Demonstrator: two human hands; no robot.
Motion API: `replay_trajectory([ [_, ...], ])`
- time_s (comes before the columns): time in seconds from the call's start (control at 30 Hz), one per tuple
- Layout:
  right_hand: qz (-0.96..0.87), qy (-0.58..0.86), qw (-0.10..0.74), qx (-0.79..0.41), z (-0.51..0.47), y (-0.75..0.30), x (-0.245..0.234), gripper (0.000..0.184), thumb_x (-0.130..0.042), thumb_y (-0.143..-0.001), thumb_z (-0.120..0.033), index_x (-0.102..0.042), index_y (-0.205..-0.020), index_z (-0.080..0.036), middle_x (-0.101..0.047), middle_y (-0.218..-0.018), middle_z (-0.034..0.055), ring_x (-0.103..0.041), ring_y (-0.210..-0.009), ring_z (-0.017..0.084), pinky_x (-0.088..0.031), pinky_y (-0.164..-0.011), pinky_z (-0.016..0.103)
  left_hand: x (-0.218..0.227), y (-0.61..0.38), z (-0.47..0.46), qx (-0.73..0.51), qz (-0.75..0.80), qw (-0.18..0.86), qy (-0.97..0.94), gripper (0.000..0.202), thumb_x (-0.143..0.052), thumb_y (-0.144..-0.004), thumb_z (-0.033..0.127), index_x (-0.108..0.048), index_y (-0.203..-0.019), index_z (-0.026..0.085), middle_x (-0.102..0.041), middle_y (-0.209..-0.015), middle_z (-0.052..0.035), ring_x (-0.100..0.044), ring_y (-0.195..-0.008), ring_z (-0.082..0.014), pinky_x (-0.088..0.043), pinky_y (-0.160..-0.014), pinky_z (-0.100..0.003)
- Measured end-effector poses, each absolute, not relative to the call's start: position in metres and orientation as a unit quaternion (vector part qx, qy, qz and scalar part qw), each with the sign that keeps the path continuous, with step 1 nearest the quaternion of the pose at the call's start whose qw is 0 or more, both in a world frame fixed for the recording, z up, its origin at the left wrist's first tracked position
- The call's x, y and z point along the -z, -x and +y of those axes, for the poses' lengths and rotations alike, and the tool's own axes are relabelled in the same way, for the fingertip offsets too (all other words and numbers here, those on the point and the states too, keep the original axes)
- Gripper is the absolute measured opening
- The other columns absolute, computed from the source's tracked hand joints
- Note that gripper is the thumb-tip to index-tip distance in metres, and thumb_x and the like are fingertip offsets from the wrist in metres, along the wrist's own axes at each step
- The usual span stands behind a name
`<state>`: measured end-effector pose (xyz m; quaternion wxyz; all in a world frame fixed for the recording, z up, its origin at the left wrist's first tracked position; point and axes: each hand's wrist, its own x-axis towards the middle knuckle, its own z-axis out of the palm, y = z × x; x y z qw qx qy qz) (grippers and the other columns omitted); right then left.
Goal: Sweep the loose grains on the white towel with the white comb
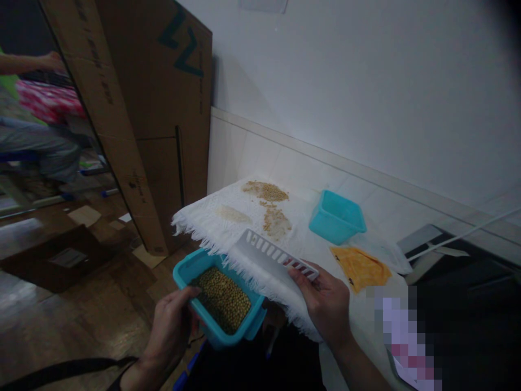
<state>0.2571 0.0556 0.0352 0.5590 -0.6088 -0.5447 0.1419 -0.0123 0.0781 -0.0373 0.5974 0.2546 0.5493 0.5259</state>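
Note:
My left hand [169,323] grips the near-left rim of a teal plastic container [222,338], its thumb over the edge. Small yellow-green dried beans [223,298] partly fill the container, held tilted in front of the table. In my right hand [328,301] is a flat grey plastic piece with a row of slots [264,252], pinched at its right end with the thumb on top. This piece is over the fringed edge of a white cloth [199,214], right of the container. Tan grains [271,191] lie in patches on the cloth, with a paler whitish patch [234,214] beside them.
A second teal container [337,220] stands at the table's back near the wall, with an orange-yellow cloth [360,267] in front. A tall cardboard box [163,108] rises at left. Beyond it another person's arm [28,64] shows. Flattened cardboard [52,263] lies on the floor.

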Motion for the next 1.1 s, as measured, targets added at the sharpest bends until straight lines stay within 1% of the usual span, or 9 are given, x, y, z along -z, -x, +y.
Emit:
replay_trajectory([
  [0.2,-0.53,0.65,0.544,-0.025,0.09,-0.28,-0.04,0.044,-0.079,-0.094,-0.06,-0.094,-0.1,-0.02,-0.091,-0.087,0.0111,-0.085,-0.073,0.03,-0.064,-0.064,0.034,0.026,0.007,0.076,-0.531,0.565,0.582,-0.244,0.04,-0.082,-0.058,0.051,-0.063,-0.034,0.025,-0.056,-0.033,-0.0052,-0.043,-0.028,-0.0129,-0.031,-0.033,-0.027],
  [0.27,-0.527,0.662,0.533,-0.009,0.097,-0.283,-0.04,0.05,-0.077,-0.095,-0.066,-0.093,-0.099,-0.019,-0.09,-0.085,0.0118,-0.084,-0.072,0.031,-0.062,-0.063,0.035,0.022,0.005,0.076,-0.532,0.566,0.582,-0.239,0.039,-0.082,-0.055,0.051,-0.062,-0.033,0.025,-0.055,-0.032,-0.0049,-0.042,-0.027,-0.0126,-0.03,-0.033,-0.027],
  [0.37,-0.533,0.663,0.526,-0.016,0.1,-0.284,-0.038,0.055,-0.075,-0.096,-0.072,-0.092,-0.098,-0.019,-0.09,-0.085,0.0118,-0.083,-0.072,0.03,-0.06,-0.061,0.034,0.02,0.003,0.077,-0.538,0.566,0.58,-0.234,0.039,-0.082,-0.054,0.051,-0.062,-0.032,0.025,-0.055,-0.032,-0.0052,-0.043,-0.027,-0.0126,-0.032,-0.032,-0.027],
  [0.5,-0.535,0.651,0.537,-0.037,0.101,-0.288,-0.039,0.053,-0.077,-0.094,-0.07,-0.092,-0.097,-0.019,-0.09,-0.086,0.0101,-0.083,-0.072,0.029,-0.062,-0.063,0.034,0.022,0.003,0.077,-0.536,0.567,0.583,-0.228,0.039,-0.083,-0.054,0.05,-0.063,-0.033,0.024,-0.057,-0.033,-0.0067,-0.045,-0.027,-0.0131,-0.033,-0.032,-0.026],
  [0.6,-0.523,0.654,0.547,-0.006,0.103,-0.295,-0.041,0.051,-0.078,-0.094,-0.069,-0.092,-0.099,-0.019,-0.09,-0.084,0.0091,-0.084,-0.072,0.029,-0.062,-0.064,0.034,0.025,0.005,0.077,-0.537,0.565,0.585,-0.223,0.039,-0.084,-0.054,0.05,-0.063,-0.034,0.024,-0.055,-0.033,-0.0053,-0.044,-0.026,-0.0131,-0.032,-0.031,-0.026],
  [0.7,-0.526,0.659,0.537,0.001,0.105,-0.299,-0.041,0.048,-0.077,-0.094,-0.065,-0.092,-0.099,-0.02,-0.09,-0.084,0.0088,-0.083,-0.072,0.029,-0.062,-0.063,0.034,0.028,0.006,0.077,-0.535,0.563,0.589,-0.222,0.04,-0.084,-0.055,0.05,-0.062,-0.034,0.024,-0.054,-0.033,-0.0041,-0.043,-0.026,-0.0133,-0.032,-0.03,-0.026],
  [0.83,-0.54,0.655,0.529,-0.017,0.105,-0.296,-0.039,0.044,-0.075,-0.096,-0.061,-0.091,-0.097,-0.02,-0.09,-0.086,0.0092,-0.083,-0.071,0.029,-0.061,-0.063,0.034,0.024,0.005,0.076,-0.533,0.564,0.586,-0.231,0.039,-0.084,-0.056,0.05,-0.064,-0.035,0.024,-0.057,-0.034,-0.0059,-0.045,-0.028,-0.0131,-0.033,-0.032,-0.026],
  [0.97,-0.544,0.65,0.53,-0.021,0.103,-0.292,-0.041,0.043,-0.076,-0.095,-0.061,-0.092,-0.096,-0.021,-0.091,-0.086,0.0093,-0.083,-0.073,0.029,-0.061,-0.063,0.034,0.017,0.003,0.075,-0.533,0.571,0.581,-0.228,0.039,-0.081,-0.053,0.051,-0.062,-0.033,0.024,-0.055,-0.032,-0.0064,-0.043,-0.027,-0.0125,-0.031,-0.032,-0.026],
  [1.1,-0.537,0.651,0.535,-0.019,0.102,-0.291,-0.042,0.046,-0.076,-0.094,-0.063,-0.092,-0.098,-0.02,-0.091,-0.087,0.0096,-0.083,-0.073,0.029,-0.061,-0.063,0.034,0.019,0.004,0.076,-0.531,0.566,0.586,-0.233,0.039,-0.081,-0.055,0.05,-0.062,-0.033,0.024,-0.054,-0.032,-0.005,-0.042,-0.026,-0.0126,-0.031,-0.032,-0.027],
])
